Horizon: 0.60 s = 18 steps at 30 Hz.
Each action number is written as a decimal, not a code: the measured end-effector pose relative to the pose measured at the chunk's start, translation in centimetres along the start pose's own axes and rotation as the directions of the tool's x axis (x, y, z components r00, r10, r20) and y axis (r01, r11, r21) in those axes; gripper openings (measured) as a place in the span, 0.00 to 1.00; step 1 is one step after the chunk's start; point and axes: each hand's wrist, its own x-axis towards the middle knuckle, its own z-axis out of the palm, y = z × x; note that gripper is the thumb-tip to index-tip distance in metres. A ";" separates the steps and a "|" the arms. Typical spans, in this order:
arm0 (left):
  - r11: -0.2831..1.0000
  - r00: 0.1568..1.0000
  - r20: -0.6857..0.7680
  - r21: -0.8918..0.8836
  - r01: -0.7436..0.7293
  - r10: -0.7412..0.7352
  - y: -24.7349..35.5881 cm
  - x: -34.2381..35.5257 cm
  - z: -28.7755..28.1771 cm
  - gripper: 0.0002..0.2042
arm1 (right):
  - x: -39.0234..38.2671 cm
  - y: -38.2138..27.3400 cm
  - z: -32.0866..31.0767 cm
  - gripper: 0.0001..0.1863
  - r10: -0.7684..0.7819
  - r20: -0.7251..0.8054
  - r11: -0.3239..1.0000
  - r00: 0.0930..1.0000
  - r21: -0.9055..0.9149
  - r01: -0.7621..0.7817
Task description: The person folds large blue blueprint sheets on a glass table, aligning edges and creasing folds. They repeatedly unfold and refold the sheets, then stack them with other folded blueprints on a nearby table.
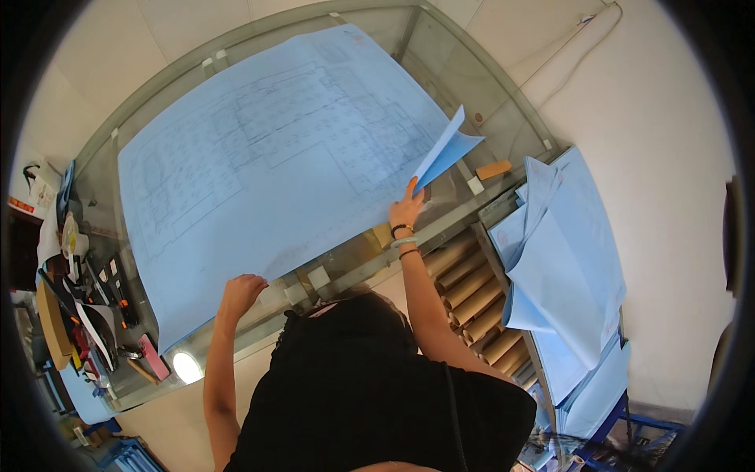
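Observation:
A large blue drawing sheet [228, 185] with fine line plans lies spread on a glass-topped table [503, 98]. Its right end is folded up into a narrow, pointed flap [450, 157]. My right hand [406, 208] grips the near end of this flap, the index finger lying along the fold. At the sheet's near edge, left of my body, my left hand [244, 293] is closed, fingertips pressed together on the paper's edge; the exact hold is partly hidden. Bracelets circle my right wrist.
Folded blue sheets [566, 259] are piled at the right, beside brown cardboard tubes [472, 295] under the table edge. A small orange-brown block [494, 170] rests near the right corner. Pens, a pink item [154, 356] and other tools crowd the left end.

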 end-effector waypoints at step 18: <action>0.998 0.999 -0.006 -0.045 0.039 -0.039 -0.5 -0.5 1.4 0.06 | 0.5 1.4 0.4 0.45 0.004 0.019 0.997 1.000 0.082 -0.005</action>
